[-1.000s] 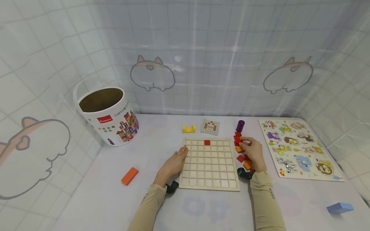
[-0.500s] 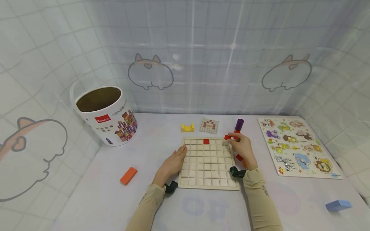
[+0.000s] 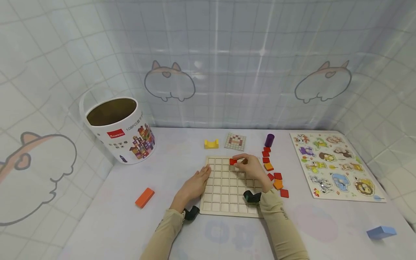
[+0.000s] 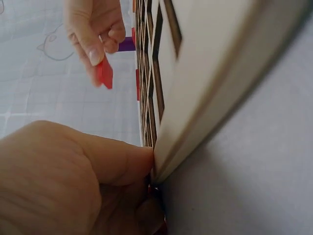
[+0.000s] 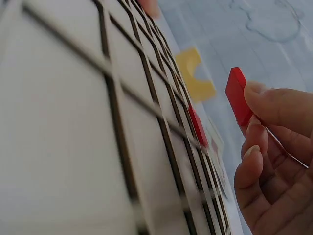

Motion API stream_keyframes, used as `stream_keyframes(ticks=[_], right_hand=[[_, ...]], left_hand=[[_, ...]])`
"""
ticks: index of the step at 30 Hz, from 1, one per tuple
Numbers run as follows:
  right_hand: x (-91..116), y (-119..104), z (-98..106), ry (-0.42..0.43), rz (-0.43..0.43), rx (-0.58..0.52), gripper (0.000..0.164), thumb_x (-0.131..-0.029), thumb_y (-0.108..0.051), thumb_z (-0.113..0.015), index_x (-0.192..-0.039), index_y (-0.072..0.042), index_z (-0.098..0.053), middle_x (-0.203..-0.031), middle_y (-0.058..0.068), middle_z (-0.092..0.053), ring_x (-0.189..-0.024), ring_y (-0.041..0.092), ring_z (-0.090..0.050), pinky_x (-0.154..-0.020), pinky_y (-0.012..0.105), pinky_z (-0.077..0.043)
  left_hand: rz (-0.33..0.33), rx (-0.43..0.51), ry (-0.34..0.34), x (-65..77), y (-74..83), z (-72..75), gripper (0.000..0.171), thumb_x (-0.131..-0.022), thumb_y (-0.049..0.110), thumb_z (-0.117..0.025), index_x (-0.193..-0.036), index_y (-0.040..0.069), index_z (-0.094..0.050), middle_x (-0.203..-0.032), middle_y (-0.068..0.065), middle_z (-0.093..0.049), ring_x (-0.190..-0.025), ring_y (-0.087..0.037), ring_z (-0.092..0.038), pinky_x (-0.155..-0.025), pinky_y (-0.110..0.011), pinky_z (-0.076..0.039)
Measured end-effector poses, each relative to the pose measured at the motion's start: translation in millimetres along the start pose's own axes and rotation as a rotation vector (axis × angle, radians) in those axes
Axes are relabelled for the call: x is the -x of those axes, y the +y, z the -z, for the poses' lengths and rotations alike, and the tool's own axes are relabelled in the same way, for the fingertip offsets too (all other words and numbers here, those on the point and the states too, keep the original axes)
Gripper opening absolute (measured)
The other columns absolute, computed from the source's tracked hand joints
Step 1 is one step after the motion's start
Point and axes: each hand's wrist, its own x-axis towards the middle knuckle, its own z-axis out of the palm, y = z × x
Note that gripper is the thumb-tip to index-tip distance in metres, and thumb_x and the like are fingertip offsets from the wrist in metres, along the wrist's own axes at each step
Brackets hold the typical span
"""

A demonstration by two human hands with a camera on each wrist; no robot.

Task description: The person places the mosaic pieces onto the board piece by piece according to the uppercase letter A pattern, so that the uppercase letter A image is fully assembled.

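Observation:
Between thumb and fingers my right hand [image 3: 251, 167] pinches a red square tile [image 5: 237, 95], tilted above the wooden grid board [image 3: 224, 198]. Another red tile [image 5: 197, 126] sits in the board's far row, just past the held one in the head view. My left hand [image 3: 195, 185] rests at the board's left edge with fingers extended; in the left wrist view its near digit touches the rim, and the rest is partly hidden. Right of the board lie several loose red tiles [image 3: 284, 193] and orange tiles [image 3: 278, 184].
Behind the board are a yellow block [image 3: 211, 144], a pattern card [image 3: 235, 141] and a purple cylinder [image 3: 269, 140]. An animal puzzle [image 3: 338, 166] lies right, with a blue block [image 3: 381, 232] nearer. Left are a white bucket [image 3: 130, 141] and an orange block [image 3: 144, 198].
My right hand has picked up a red tile from the loose ones and carried it left over the board. The board has turned slightly. My left hand stays at its edge.

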Motion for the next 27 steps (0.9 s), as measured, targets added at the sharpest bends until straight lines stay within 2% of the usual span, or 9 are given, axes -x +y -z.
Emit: stream_keyframes(ticks=[7,12,18,27], right_hand=[[-6.7,-5.7,-25.7,-0.005,-0.008,-0.001,0.029,-0.087,-0.011,-0.071,-0.115,-0.004,-0.07,-0.085,0.011,-0.068,-0.056,0.01,-0.048,-0.048,0.019,-0.041],[-6.9,-3.5,-37.1,0.045,0.039,0.063,0.025,-0.085,-0.007,-0.073,-0.11,-0.005,-0.073,-0.099,0.011,-0.071,-0.068,0.01,-0.051,-0.056,0.019,-0.042],[-7.4,-3.3,-42.0,0.087,0.054,0.148,0.023,-0.083,-0.006,-0.074,-0.106,-0.009,-0.075,-0.104,0.01,-0.07,-0.073,0.013,-0.052,-0.064,0.021,-0.043],[-7.9,0.3,-41.0,0.056,0.104,0.187,0.022,-0.083,-0.006,-0.073,-0.105,-0.008,-0.075,-0.106,0.008,-0.069,-0.074,0.012,-0.051,-0.066,0.021,-0.043]], left_hand=[[0.002,0.017,0.006,-0.7,-0.1,0.0,0.049,-0.105,0.015,-0.036,-0.15,0.0,-0.03,-0.16,-0.013,-0.024,-0.149,-0.027,-0.024,-0.123,-0.044,-0.023],[0.007,0.023,0.007,-0.3,1.1,-0.2,0.049,-0.105,0.016,-0.037,-0.15,0.0,-0.03,-0.16,-0.014,-0.024,-0.148,-0.028,-0.025,-0.123,-0.045,-0.023],[0.009,0.017,0.018,-0.6,1.5,0.5,0.049,-0.105,0.017,-0.036,-0.15,0.0,-0.03,-0.16,-0.013,-0.025,-0.149,-0.027,-0.025,-0.123,-0.044,-0.024],[-0.011,0.021,0.029,0.0,-1.3,0.0,0.05,-0.104,0.015,-0.038,-0.15,-0.002,-0.029,-0.16,-0.015,-0.024,-0.148,-0.029,-0.026,-0.122,-0.046,-0.024]])
